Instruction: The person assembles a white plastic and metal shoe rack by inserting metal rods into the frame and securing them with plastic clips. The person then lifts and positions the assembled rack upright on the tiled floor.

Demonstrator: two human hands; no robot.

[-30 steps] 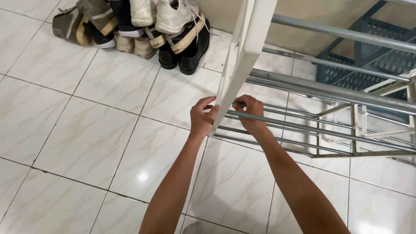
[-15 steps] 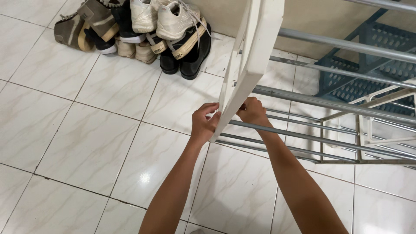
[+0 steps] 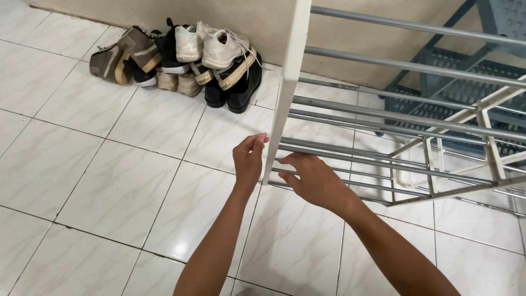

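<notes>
A white side frame point(image 3: 289, 82) of a rack stands upright on the tiled floor, with several grey metal rails point(image 3: 394, 118) running off to the right. My left hand point(image 3: 247, 159) is just left of the frame's lower end, fingers apart and close to its edge, holding nothing. My right hand point(image 3: 309, 178) lies on the other side of the frame, fingers spread over the lowest rails point(image 3: 350, 164), touching them without a closed grip.
A heap of shoes point(image 3: 186, 55) lies against the beige wall at the back left. A blue-grey plastic shelf unit point(image 3: 466, 71) stands behind the rails at the right. White bracing struts point(image 3: 487, 142) cross the rack's right end. Glossy white tiles point(image 3: 109, 175) cover the floor.
The white frame has swung from tilted to upright. Both hands have come off it: the left opened beside it, the right dropped flat onto the lower rails.
</notes>
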